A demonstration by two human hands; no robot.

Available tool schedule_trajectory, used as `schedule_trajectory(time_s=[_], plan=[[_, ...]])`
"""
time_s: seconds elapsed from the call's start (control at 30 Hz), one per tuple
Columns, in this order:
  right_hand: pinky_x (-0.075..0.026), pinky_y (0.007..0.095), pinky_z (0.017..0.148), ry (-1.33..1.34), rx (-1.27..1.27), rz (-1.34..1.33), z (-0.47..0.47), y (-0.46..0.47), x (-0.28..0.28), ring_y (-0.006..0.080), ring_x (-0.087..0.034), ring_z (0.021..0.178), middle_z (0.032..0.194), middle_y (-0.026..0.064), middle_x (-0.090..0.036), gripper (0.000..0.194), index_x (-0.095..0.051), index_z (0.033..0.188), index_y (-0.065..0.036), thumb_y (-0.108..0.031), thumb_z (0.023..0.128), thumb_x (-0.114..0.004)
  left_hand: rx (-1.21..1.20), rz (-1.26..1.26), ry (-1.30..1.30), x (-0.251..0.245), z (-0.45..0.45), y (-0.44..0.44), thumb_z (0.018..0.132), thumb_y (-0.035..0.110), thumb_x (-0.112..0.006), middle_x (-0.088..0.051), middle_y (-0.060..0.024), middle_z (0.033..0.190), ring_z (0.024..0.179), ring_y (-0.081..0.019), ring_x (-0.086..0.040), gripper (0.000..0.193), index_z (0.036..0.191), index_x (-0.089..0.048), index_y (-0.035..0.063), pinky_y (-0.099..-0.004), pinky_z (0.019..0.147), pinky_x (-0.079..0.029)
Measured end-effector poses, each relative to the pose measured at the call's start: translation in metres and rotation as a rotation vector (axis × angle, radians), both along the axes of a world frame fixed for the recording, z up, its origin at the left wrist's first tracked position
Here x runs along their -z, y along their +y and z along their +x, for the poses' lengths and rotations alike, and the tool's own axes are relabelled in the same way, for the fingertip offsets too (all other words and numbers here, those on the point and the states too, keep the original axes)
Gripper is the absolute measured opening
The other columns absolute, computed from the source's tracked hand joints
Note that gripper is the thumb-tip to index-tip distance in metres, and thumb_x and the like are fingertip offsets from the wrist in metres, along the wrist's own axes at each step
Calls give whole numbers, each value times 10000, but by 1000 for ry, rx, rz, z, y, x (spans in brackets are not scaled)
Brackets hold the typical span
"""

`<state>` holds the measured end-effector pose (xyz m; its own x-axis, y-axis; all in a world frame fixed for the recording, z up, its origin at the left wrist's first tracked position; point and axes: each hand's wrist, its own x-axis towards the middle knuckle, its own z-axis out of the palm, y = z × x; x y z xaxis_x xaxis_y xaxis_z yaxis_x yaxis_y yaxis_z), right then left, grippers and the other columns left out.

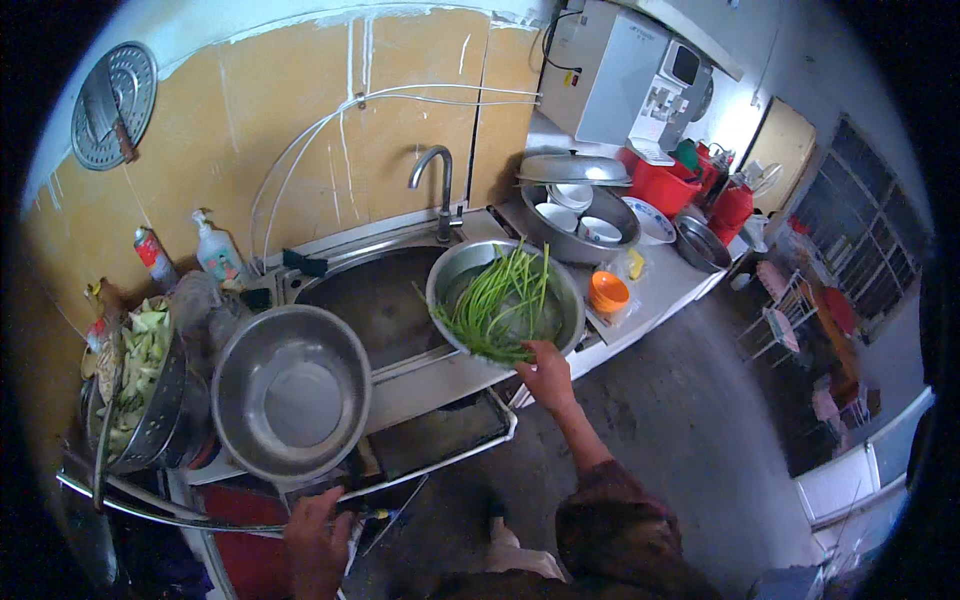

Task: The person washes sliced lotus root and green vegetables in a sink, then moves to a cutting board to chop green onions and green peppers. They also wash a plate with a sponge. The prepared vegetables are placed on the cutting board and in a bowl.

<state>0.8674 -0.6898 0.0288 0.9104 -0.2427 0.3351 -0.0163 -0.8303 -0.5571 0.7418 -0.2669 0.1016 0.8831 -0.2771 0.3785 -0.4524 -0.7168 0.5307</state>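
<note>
A metal basin [568, 300] rests over the right end of the sink, holding water and long thin green stalks [510, 292]. My right hand [549, 379] is at its near rim, thumb and fingers closed on the stalks' near ends. Lower left, my left hand [316, 536] hangs by the end of a curved metal rim [180, 517]; whether it grips anything is hidden. An empty metal bowl [296, 390] stands just beyond that hand, at the sink's left side.
Behind lies the sink [375, 292] with a curved faucet [442, 180]. At left, a perforated colander [161, 420] holds pale green cut vegetables [142, 360]. To the right are orange bowls [608, 292], a large pot [626, 206] of white bowls, and a red tub [660, 187]. An open drawer [442, 435] juts out below.
</note>
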Motion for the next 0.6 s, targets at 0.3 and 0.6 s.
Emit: schedule_trajectory(time_s=[0.3,0.6], plan=[[-481,517,865,251,106,-376,133,-95,39,412,-554,1088,1282,266,-475,589,-450,1276,-96,-258,764,-693,229,-39,35,-19,111,-218,733,84,-706,-627,-126,952,885,-306,-600,360,1087,-641,98,-404,776,-499],[-507,474,806,521,-212,-210,153,-118,82,381,-636,914,950,218,-656,316,-679,925,-42,-318,788,-610,275,145,137,37,251,-303,781,152,-652,-595,-181,1048,969,-363,-577,381,1153,-597,93,-451,829,-479]])
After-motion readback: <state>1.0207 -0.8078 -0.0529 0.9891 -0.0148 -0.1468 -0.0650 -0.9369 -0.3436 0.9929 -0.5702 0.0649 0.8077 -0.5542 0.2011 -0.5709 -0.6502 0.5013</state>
